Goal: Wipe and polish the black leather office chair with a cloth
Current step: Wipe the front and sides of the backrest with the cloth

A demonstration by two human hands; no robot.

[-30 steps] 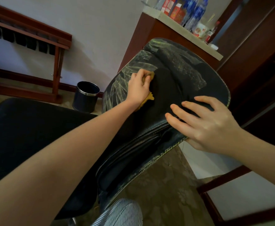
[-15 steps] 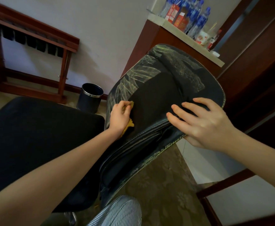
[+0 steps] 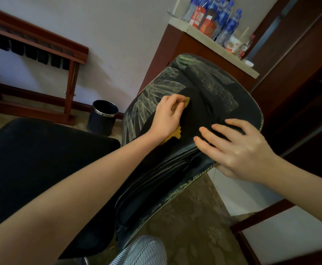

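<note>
The black leather chair's backrest (image 3: 209, 104) tilts across the middle of the view, its seat (image 3: 32, 159) at the left. Pale greenish smears streak the backrest's upper and left parts; a wiped dark patch lies in its centre. My left hand (image 3: 165, 117) presses a yellow cloth (image 3: 175, 133) against the backrest, at the edge between smears and the dark patch. The cloth shows only at my fingertips and under my wrist. My right hand (image 3: 238, 150) lies flat with fingers spread on the backrest's right edge, the thumb hidden behind it.
A black waste bin (image 3: 102, 117) with a metal rim stands on the floor behind the chair. A wooden rack (image 3: 41, 44) lines the wall at left. Bottles and cartons (image 3: 213, 18) stand on a counter (image 3: 219, 44) behind the backrest. Dark wooden panels rise at right.
My left hand with the cloth went down the backrest's left side, then came back up toward its middle. My right hand has stayed on the right edge.
</note>
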